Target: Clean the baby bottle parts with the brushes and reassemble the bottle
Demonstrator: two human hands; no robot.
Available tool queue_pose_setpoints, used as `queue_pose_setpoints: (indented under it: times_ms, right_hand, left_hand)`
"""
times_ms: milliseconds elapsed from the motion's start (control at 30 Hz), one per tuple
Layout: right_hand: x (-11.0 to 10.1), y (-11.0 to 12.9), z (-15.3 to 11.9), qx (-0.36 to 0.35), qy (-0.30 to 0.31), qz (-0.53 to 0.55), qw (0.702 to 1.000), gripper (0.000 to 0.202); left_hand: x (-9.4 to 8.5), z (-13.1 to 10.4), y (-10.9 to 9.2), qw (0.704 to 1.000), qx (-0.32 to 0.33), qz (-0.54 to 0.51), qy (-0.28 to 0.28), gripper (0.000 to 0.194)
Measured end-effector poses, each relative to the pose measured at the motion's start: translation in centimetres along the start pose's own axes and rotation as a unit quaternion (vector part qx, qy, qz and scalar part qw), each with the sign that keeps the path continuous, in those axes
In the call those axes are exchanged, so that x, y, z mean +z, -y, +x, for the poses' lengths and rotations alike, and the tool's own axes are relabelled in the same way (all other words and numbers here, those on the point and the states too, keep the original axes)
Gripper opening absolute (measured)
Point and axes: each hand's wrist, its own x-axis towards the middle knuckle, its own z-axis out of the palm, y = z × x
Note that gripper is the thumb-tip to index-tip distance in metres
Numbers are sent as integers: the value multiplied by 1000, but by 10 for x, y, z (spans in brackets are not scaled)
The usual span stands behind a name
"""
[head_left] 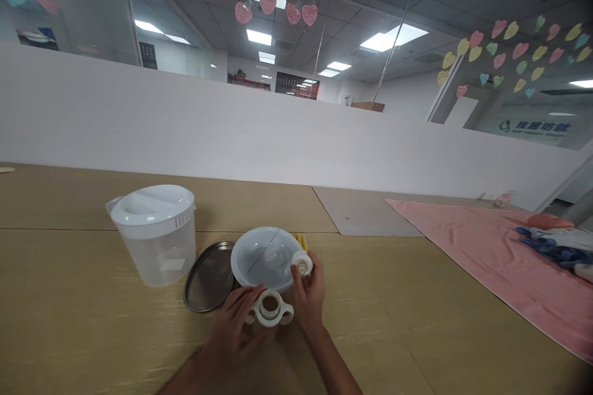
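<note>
A white two-handled bottle (270, 308) stands upright on the table with its round mouth uncovered. Around its left side and handle are the fingers of my left hand (235, 324). My right hand (309, 291) pinches a small round white cap (302, 263), its inner side facing me, above and to the right of the bottle. Just behind both hands sits a white bowl (262, 256), with a thin dark line across its inside. Part of a yellow object (302, 241) shows behind the cap; its shape is mostly hidden.
A lidded clear plastic pitcher (160, 247) stands at the left. Between it and the bowl lies an oval metal tray (210, 278), close to my left hand. A pink cloth (491, 253) covers the table's right side, with a bundle of fabric (556, 244) on it. Behind rises a white wall (278, 142).
</note>
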Motion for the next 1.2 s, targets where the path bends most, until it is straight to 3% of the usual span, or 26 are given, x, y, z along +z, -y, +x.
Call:
queue_pose_setpoints:
  times_ms: [133,367,500,667,800,900,1200]
  right_hand:
    - [0,2,2,19,46,-36,998,45]
    - [-8,-3,8,-59,192,-182,962,39]
    - [-11,-1,10,-98,233,-230,940,39]
    - [-13,3,10,-164,220,-276,921,36]
    - [-12,3,8,-175,172,-311,918,36]
    - [-11,3,6,-177,178,-311,917,31]
    - [-11,-1,2,-181,124,-256,941,27]
  left_hand:
    - [-2,1,-3,1000,0,-1,-8,63]
    - [-3,3,-4,1000,-12,-11,-7,59]
    - [-3,2,-2,1000,-5,-11,6,62]
    - [-3,1,-2,1000,-14,-9,11,61]
    - [-3,1,-2,1000,-8,-16,10,62]
    - [-3,1,-2,1000,-4,-19,12,64]
    - [-3,0,-1,1000,-6,-10,22,67]
